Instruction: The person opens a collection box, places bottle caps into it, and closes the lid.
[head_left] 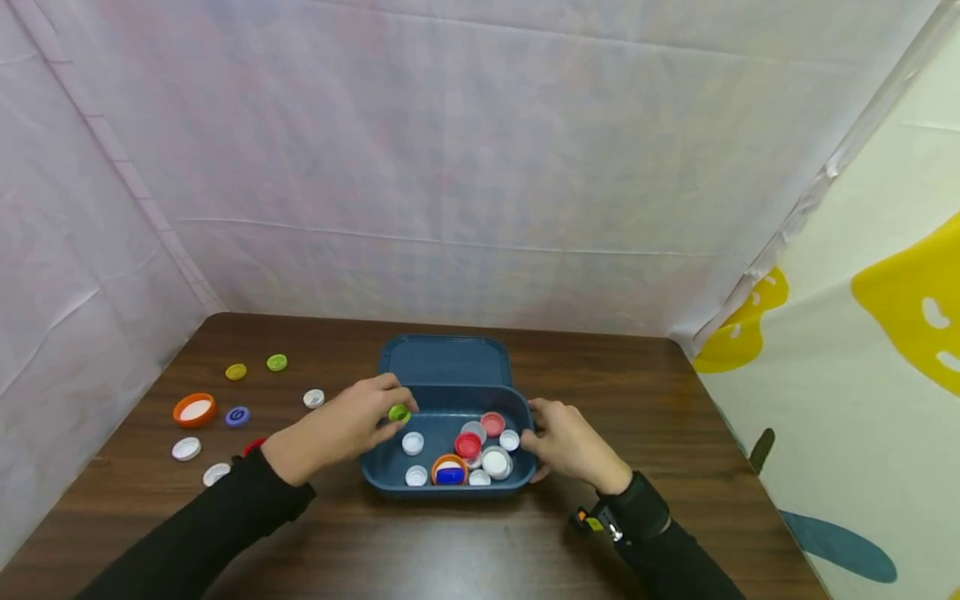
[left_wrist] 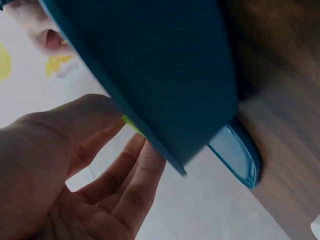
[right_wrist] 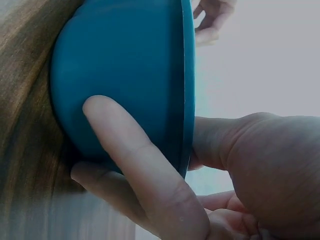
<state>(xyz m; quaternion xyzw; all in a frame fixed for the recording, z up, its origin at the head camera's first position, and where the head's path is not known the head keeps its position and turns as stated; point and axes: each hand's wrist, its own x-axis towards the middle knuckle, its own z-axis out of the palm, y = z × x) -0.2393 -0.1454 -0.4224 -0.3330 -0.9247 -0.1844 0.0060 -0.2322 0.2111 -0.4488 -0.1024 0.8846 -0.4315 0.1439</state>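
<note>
Over the left part of a dark blue plastic box (head_left: 390, 485), my left hand (head_left: 348, 421) pinches a green bottle cap (head_left: 399, 413) between thumb and fingers. Just an edge of that cap shows in the left wrist view, beside the box rim. My right hand (head_left: 573, 442) grips the box's right side, thumb over the rim and fingers against the outer wall (right_wrist: 125, 65). Inside the box are several caps: white ones such as one cap (head_left: 412, 443), a red cap (head_left: 468, 445), a pink cap (head_left: 492, 423), and an orange cap (head_left: 437, 463) with a blue cap (head_left: 450, 476) in it.
A flat blue lid (head_left: 446, 360) lies behind the box. Loose caps are spread left on the wooden table (head_left: 615, 392): orange (head_left: 178, 410), yellow (head_left: 236, 372), green (head_left: 277, 362), blue-violet (head_left: 237, 417) and several white; a red cap (head_left: 253, 446) is partly behind the left arm.
</note>
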